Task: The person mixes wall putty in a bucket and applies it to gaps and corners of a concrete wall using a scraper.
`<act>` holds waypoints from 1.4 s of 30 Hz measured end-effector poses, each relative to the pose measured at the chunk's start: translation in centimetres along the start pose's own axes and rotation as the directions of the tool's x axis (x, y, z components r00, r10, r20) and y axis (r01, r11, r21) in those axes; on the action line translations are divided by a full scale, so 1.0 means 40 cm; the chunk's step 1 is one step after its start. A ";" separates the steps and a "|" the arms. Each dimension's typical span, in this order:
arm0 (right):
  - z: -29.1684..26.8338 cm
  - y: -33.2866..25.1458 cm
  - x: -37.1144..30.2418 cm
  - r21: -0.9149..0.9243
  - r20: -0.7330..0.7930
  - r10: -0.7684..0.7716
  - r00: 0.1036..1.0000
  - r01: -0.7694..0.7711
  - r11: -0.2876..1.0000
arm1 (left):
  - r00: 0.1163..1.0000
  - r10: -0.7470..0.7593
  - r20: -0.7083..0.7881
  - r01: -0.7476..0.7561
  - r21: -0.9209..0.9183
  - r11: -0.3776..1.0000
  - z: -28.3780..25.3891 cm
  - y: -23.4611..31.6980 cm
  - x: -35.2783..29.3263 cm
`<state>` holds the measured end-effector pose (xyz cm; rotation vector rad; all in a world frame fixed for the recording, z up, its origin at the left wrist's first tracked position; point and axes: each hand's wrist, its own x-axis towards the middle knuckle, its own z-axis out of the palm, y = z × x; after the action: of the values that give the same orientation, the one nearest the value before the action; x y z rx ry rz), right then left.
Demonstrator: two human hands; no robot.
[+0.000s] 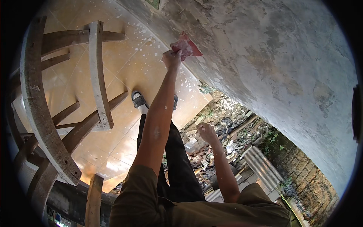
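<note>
My left hand (172, 59) reaches far forward and grips a sheet of red sandpaper (191, 48) whose surface is dusted with white. The sheet lies close against the lower part of a grey plastered wall (280, 56), and one corner points to the right. White dust marks my left forearm. My right hand (207, 132) hangs lower and nearer, apart from the wall, its fingers curled in with nothing seen in them. What the palm side hides cannot be made out.
A wooden frame of rough beams (45, 113) stands on the left. Tan floor tiles (121, 75) carry white splatters along the wall. Past the floor's edge lies rubble (196, 142), with a corrugated sheet (262, 166) and a brick wall (302, 170) to the right.
</note>
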<state>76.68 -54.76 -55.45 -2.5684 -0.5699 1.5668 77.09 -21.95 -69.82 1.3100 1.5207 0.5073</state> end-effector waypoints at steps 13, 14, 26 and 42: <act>-0.148 -0.116 -0.091 0.024 -0.135 -0.193 0.972 0.197 0.980 | 0.992 0.123 0.020 -0.102 -0.437 0.894 -0.067 0.378 -0.274; -0.160 -0.109 -0.096 0.048 -0.103 -0.234 0.967 0.239 0.970 | 0.991 0.128 0.043 -0.090 -0.496 0.864 -0.063 0.411 -0.302; -0.301 -0.138 -0.261 0.156 -0.172 -0.270 0.947 0.297 0.942 | 0.975 0.154 0.162 -0.015 -0.642 0.767 -0.259 0.523 -0.564; -0.159 0.083 -0.178 -0.035 -0.151 -0.159 0.976 0.155 0.987 | 0.972 -0.079 -0.221 0.068 -0.053 0.996 -0.087 0.180 -0.189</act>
<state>80.20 -59.58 -47.28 -2.5593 -0.7572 1.3080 76.61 -25.46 -59.42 1.1875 1.7250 0.6547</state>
